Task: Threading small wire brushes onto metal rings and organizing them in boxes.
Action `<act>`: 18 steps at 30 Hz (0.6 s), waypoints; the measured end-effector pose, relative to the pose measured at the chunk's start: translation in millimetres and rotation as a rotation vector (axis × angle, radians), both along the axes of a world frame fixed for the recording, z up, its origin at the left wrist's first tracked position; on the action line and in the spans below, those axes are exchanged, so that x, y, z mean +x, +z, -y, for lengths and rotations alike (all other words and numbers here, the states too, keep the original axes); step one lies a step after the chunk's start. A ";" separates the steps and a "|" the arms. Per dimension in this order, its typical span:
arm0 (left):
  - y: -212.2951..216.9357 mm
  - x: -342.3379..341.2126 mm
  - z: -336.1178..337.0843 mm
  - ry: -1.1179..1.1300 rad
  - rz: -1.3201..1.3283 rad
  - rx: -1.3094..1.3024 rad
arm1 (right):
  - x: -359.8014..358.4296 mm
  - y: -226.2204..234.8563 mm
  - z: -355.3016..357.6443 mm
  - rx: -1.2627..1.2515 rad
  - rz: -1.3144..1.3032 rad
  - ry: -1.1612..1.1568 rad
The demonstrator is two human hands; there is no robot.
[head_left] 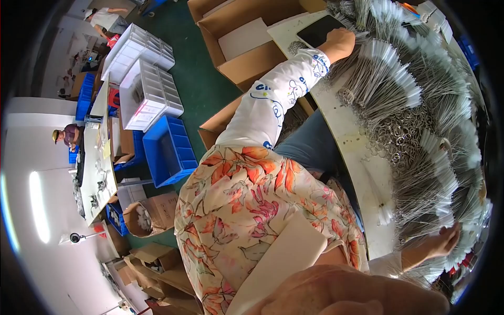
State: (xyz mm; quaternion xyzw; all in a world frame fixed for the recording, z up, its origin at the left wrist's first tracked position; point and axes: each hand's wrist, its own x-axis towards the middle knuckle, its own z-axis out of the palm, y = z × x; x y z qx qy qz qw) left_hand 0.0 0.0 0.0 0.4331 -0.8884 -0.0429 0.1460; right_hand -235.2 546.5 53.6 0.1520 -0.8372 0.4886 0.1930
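Several bundles of thin wire-stemmed brushes (386, 79) with whitish bristle ends cover the table (336, 113). Beyond a white printed sleeve, my left hand (340, 43) is closed at the table's upper end, beside a black flat tablet or phone (320, 31) and against the brush stems. Whatever its fingers hold is hidden. Lower down, my right hand (445, 241) reaches among other brushes (428, 184), its fingers curled together; I cannot make out what lies in them. Between the hands lies a heap of metal ring loops (401, 134).
An open cardboard box (231, 68) stands by the table's upper end. Further left are white crates (152, 94), a blue crate (170, 152) and a carton (160, 212). Two people (71, 137) are in the background, one beside a long worktable (94, 178).
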 end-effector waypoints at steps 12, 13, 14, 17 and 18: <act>45.7 -34.9 -24.0 -0.068 -0.395 0.047 | 35.8 -22.9 -89.7 0.918 0.305 -0.351; 30.2 -31.4 2.6 -0.203 -0.665 -0.142 | 22.4 -34.7 -108.4 0.821 0.150 -0.299; 60.6 -40.9 -33.5 -0.264 -0.426 -0.281 | 30.1 -41.1 -123.2 0.729 0.143 -0.299; 75.8 29.9 8.8 -0.487 -0.818 0.042 | 23.3 -26.2 -53.9 0.517 0.176 -0.181; 81.1 38.8 6.5 -0.613 -0.907 0.079 | 17.4 -21.8 -47.0 0.540 0.227 -0.186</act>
